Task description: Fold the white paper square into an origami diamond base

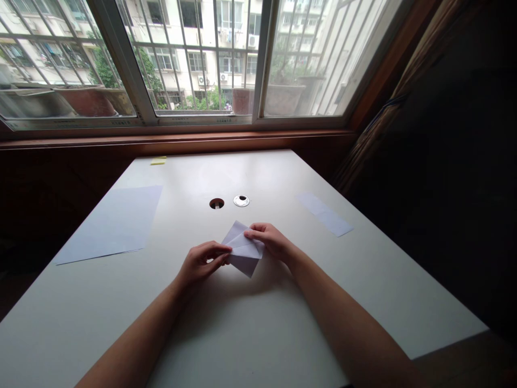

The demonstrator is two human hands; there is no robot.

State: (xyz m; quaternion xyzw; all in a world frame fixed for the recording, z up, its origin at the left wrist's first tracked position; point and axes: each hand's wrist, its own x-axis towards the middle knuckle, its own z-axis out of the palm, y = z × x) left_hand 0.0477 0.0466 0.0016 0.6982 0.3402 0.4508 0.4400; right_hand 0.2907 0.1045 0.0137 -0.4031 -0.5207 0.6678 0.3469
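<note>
Head view. The paper (pixel 244 250), white and already folded into an angular shape with a flap across its top, sits near the middle of the table (pixel 250 334), between both hands. We cannot tell whether its lower point rests on the surface or hangs just above it.

Left hand (pixel 201 262): fingers curled close, with thumb and fingertips pinching the paper's 9 o'clock corner. Right hand (pixel 270 241): fingers bent over the 2 o'clock edge, pressing the flap down, thumb hidden beneath.

Surroundings, taken from the paper: a flat sheet (pixel 115 221) at 10 o'clock, well apart; a narrow strip (pixel 324 214) at 2 o'clock; a hole (pixel 217 203) and its cap (pixel 241 201) near 12 o'clock, side by side; a yellow note (pixel 158 160) at the far edge, below the window (pixel 194 59).

Our judgement of the step: a fold is being set. To do it well, we would line up the flap's edge with the layer below before pressing. The left pinch should hold as a fixed anchor while the right fingertips run along the crease from the centre outward. Laying the paper flat on the table would give a sharper line than creasing in the air. Light pressure first, so the fold can be corrected, then firm.
</note>
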